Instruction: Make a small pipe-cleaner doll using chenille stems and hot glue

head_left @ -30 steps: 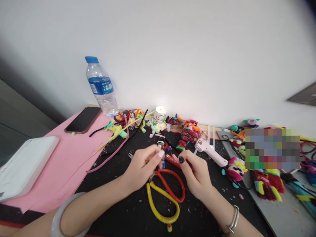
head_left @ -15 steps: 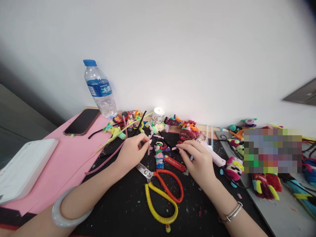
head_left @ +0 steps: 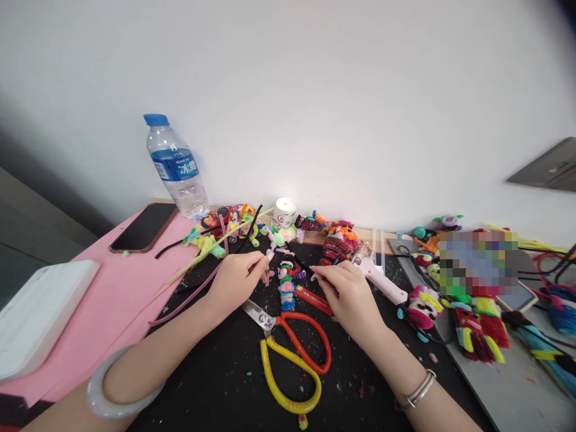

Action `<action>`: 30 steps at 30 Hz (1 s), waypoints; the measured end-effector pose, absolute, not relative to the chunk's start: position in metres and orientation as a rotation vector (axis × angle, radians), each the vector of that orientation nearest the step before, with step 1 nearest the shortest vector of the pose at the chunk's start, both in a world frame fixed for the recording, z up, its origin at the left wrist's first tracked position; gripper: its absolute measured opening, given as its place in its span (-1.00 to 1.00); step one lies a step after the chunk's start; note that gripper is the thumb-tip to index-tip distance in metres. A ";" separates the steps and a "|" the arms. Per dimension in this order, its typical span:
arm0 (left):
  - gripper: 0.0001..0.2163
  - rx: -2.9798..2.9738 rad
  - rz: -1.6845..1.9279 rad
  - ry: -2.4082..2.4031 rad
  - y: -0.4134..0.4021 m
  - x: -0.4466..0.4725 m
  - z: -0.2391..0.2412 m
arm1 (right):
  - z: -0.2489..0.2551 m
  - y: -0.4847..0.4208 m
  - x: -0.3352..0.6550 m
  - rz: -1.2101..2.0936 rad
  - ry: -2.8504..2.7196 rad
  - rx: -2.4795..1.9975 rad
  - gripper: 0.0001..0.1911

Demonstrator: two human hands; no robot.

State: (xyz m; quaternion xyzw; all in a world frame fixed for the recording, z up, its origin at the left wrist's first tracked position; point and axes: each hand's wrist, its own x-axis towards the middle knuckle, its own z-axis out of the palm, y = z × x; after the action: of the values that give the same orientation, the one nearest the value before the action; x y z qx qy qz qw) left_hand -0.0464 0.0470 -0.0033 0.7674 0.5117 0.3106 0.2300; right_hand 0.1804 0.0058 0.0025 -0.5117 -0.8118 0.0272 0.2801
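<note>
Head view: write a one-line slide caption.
Left hand pinches a pink strip; right hand rests beside the colourful figure, above scissors.

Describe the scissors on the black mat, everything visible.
The scissors lie flat on the black mat, between the two forearms. Short silvery metal blades, closed, point up-left toward the left hand; the tip ends beside its heel, contact unclear. Two large looped handles, one red, one yellow, look plastic-coated and spread toward the person. Neither hand holds them.

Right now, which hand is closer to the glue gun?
Right. The right hand lies just beside the glue gun, near its nozzle; the left hand is farther off, on the other side of the small doll.
</note>
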 end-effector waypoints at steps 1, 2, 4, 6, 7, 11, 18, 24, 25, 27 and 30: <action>-0.69 2.105 0.856 1.387 0.048 -0.046 -0.004 | 0.003 0.006 0.180 0.079 -2.168 -1.384 -0.81; -0.73 2.100 0.865 1.379 0.048 -0.046 -0.005 | 0.003 0.005 0.180 0.085 -2.161 -1.393 -0.83; -0.78 2.078 0.892 1.402 0.048 -0.046 -0.006 | 0.004 0.005 0.180 0.088 -2.154 -1.393 -0.86; -0.79 2.050 0.911 1.435 0.049 -0.046 -0.007 | 0.004 0.005 0.181 0.082 -2.146 -1.383 -0.86; -0.77 2.047 0.920 1.456 0.049 -0.046 -0.008 | 0.004 0.006 0.181 0.076 -2.139 -1.381 -0.86; -0.62 2.126 0.881 1.509 0.052 -0.043 -0.005 | 0.003 0.007 0.181 0.042 -2.101 -1.397 -0.83; -0.62 2.021 0.742 1.285 0.062 -0.027 -0.007 | 0.000 0.007 0.182 0.046 -2.073 -1.348 -0.83; -0.59 1.762 0.594 1.116 0.070 -0.026 0.000 | -0.002 0.006 0.182 0.025 -2.063 -1.384 -0.87; -0.61 1.715 0.590 1.078 0.071 -0.027 0.002 | -0.002 0.006 0.182 0.023 -2.067 -1.397 -0.88; -0.66 1.618 0.640 0.983 0.071 -0.030 0.004 | -0.002 0.007 0.182 0.026 -2.078 -1.413 -0.88; -0.67 1.454 0.748 0.871 0.068 -0.031 0.004 | -0.001 0.007 0.182 0.035 -2.077 -1.419 -0.88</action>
State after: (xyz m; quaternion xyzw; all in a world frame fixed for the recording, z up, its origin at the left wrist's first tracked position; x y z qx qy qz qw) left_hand -0.0310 0.0685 0.0042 0.6275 0.3758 0.3228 0.6007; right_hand 0.1819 0.0072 -0.0011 -0.5367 -0.7854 0.0133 0.3080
